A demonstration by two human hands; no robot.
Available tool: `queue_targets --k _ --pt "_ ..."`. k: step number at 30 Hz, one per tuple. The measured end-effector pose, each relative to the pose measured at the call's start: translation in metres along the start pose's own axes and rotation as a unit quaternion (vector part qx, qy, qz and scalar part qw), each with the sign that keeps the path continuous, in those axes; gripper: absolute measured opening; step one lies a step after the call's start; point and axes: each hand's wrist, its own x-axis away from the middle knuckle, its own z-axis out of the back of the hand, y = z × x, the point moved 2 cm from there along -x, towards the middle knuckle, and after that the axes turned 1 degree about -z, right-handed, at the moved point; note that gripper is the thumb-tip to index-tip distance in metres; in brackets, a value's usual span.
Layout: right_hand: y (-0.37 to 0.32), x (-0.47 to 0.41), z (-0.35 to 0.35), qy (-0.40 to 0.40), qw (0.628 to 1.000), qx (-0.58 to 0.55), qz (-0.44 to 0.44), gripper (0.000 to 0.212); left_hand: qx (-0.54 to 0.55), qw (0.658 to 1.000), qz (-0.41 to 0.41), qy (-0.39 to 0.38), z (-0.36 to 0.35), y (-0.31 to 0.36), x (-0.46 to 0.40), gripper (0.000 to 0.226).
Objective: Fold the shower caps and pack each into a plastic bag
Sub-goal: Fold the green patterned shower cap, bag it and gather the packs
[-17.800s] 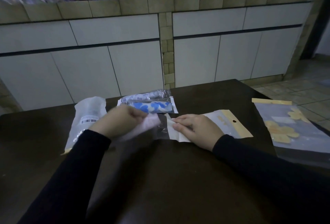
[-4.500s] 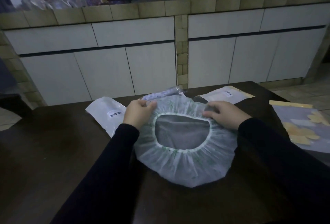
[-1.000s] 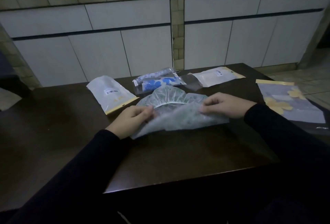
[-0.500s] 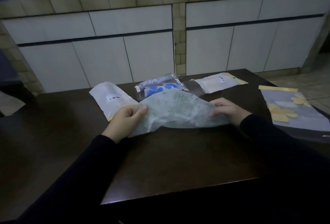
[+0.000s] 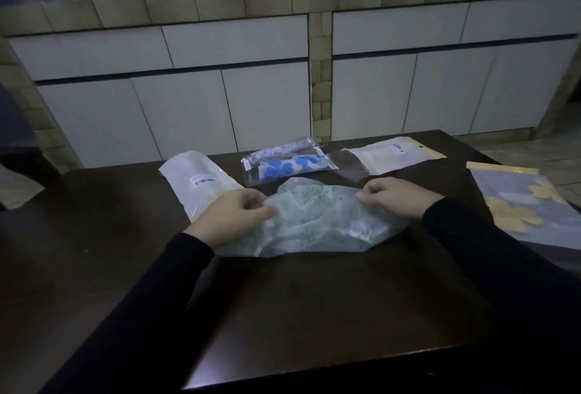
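Surface: dark wooden table point(image 5: 298, 305) | far side: white barcoded pouch point(image 5: 201, 181) at left, two packed bags point(image 5: 287, 159) — one with blue print — then a yellow-edged pouch point(image 5: 393, 154) | middle: green-speckled shower cap point(image 5: 317, 220) | right edge: large flower-print bag point(image 5: 528, 208)

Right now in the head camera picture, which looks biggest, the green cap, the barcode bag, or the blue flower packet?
1. Green cap, held by left hand and right hand.
2. Barcode bag.
3. Blue flower packet, though it lies farther away.
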Motion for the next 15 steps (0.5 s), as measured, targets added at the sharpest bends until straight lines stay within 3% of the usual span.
queue_targets --k 3,8,15 --pt "-0.001 -0.003 0.006 -0.016 0.998 0.051 -0.024 0.018 0.020 0.999 -0.023 0.031 -0.006 -0.001 0.000 0.019" --pt "-0.005 -0.009 -0.005 0.051 0.995 0.079 -0.032 0.021 -0.030 0.995 -0.037 0.090 -0.011 -0.003 -0.002 0.013" --pt "0.003 -0.011 -0.021 0.123 0.972 0.201 0.026 0.018 -0.116 0.991 -0.008 0.068 -0.001 -0.019 0.004 0.014"
